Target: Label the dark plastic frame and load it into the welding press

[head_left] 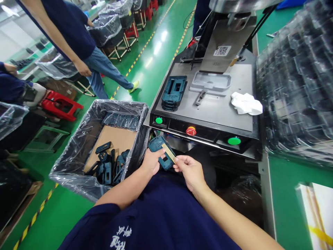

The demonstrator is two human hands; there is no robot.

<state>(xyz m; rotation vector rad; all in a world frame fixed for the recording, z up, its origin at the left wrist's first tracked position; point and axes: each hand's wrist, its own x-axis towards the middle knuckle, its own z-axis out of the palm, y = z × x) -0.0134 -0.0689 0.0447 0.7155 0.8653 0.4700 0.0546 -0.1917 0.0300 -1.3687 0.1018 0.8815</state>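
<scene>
**Two hands hold a teal part and a brass strip below the press**

The biggest thing in view is the press machine (208, 111), with a flat grey steel deck and a black front panel. To its right stands a tall stack of clear plastic trays (296, 80), which fills the right side of the picture. On the left, on the green floor, stands a cardboard box lined with a plastic bag (78, 152); inside lie several dark teal housings (109, 166), some on edge, and a flat row of them at the far wall.

On the deck, a small stack of teal housings (173, 93) sits at the left side, a grey fixture plate (210, 82) sits in the middle under the press head, and a crumpled white cloth (246, 103) lies at the right. The front panel carries two green buttons (234, 141) — one at each end — and a red button (190, 131) between them.

Another person in a dark blue shirt and jeans (78, 45) stands at the upper left, well apart from the work.

Below the front panel, the left hand (152, 161) is closed around the lower edge of one teal housing (159, 145), the thumb on its face. The right hand (191, 172) pinches a thin brass strip (169, 153) between thumb and fingertips — the other fingers are curled in. The strip lies slanted across the face of the housing and touches it near its rectangular opening.
</scene>
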